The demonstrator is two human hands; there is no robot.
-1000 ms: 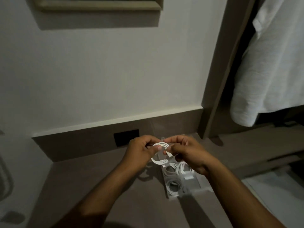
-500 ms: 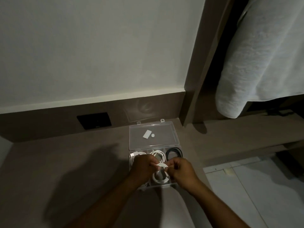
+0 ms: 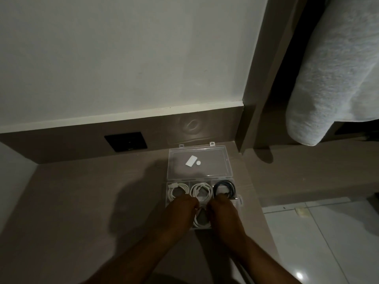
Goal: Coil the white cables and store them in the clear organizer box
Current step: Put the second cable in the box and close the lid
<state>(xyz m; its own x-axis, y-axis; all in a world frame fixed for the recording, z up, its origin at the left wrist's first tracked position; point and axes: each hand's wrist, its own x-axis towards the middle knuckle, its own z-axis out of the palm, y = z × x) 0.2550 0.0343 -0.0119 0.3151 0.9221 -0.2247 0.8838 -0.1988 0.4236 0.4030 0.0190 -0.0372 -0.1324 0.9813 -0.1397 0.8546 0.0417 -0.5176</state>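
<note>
The clear organizer box [image 3: 240, 200] lies open on the brown counter, its lid [image 3: 199, 162] folded back flat toward the wall. The back row holds a coiled white cable [image 3: 178, 191] on the left, another white coil [image 3: 202, 191] in the middle and a dark blue cable [image 3: 224, 187] on the right. My left hand [image 3: 180, 210] and my right hand [image 3: 223, 212] are together over the front row, both pinching a coiled white cable [image 3: 201, 221] that sits low in the front middle compartment. My hands hide the other front compartments.
A black wall socket [image 3: 126, 141] sits in the brown backsplash left of the box. A grey towel [image 3: 332, 78] hangs at upper right beside a brown upright panel [image 3: 258, 83]. The counter edge drops to a white tiled floor [image 3: 320, 238] on the right.
The view tilted down and closer. Both hands lowered the white coil from above the box down into the front middle compartment.
</note>
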